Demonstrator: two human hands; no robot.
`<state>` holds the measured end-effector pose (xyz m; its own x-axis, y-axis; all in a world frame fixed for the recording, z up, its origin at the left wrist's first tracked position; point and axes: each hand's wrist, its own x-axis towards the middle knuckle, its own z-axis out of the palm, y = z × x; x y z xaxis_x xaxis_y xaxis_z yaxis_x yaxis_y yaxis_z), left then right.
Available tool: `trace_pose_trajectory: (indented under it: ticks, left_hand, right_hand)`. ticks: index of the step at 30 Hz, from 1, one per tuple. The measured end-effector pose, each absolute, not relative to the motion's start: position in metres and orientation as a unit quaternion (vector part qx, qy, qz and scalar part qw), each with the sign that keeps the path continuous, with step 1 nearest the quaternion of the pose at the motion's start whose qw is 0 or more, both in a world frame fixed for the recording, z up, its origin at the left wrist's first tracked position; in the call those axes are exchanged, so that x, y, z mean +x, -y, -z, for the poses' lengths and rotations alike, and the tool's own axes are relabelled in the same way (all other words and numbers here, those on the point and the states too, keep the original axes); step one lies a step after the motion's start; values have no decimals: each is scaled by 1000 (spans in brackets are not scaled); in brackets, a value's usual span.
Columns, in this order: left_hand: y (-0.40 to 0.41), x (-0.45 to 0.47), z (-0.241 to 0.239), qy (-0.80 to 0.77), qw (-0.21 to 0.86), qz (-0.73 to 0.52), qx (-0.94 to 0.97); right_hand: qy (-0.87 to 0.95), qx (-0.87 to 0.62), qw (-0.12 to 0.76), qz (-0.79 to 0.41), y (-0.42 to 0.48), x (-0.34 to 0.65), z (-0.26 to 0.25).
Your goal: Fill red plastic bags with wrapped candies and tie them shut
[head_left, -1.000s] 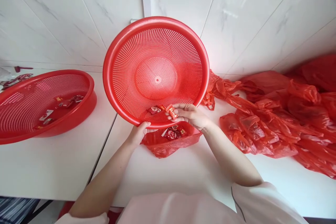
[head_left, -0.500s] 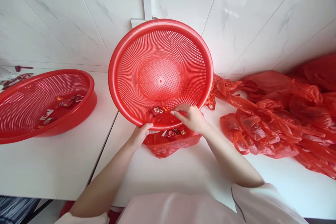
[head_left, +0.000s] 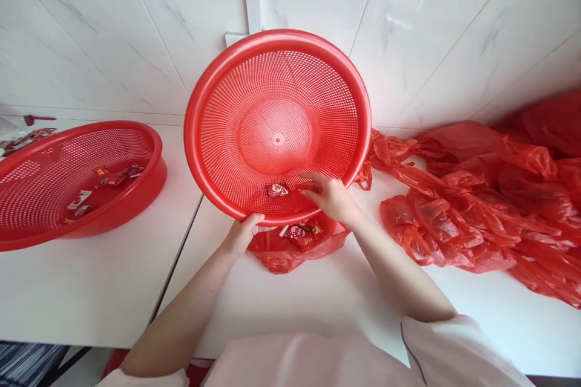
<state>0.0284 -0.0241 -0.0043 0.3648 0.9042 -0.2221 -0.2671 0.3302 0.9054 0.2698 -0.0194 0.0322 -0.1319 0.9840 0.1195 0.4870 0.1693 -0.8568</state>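
Note:
A red perforated plastic basket (head_left: 276, 160) is tilted up so that its inside faces me. My left hand (head_left: 242, 233) is closed around its lower rim, thumb over the edge. One small red wrapped packet (head_left: 276, 190) with white print lies at the low side of the basket. Just right of it my right hand (head_left: 333, 198) reaches over the rim, fingers curled, with a small red-and-yellow packet between thumb and fingers, mostly hidden. Below the rim sits an open red plastic bag (head_left: 290, 257) with several printed packets (head_left: 299, 231) in it, partly covered by the basket.
Another red basket (head_left: 136, 205) with a few packets stands on the white table (head_left: 91, 290) to the left. Tied, filled red bags (head_left: 472, 211) are heaped on the right. A tiled wall (head_left: 113, 30) rises behind the table.
My right hand has shifted slightly right and the yellow-marked packet is no longer beside the other one. The remaining packet has turned and moved a little right. The basket is tilted slightly differently.

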Motion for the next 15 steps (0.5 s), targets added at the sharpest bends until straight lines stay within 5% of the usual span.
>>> trace_pose_trajectory:
  ticks: [5, 15]
  left_hand:
    - [19, 25, -2, -384, 712, -435, 395]
    - [16, 20, -7, -381, 697, -454, 402]
  right_hand:
    - [593, -477, 426, -489, 16, 287, -39]
    - [580, -495, 426, -487, 19, 291, -45]
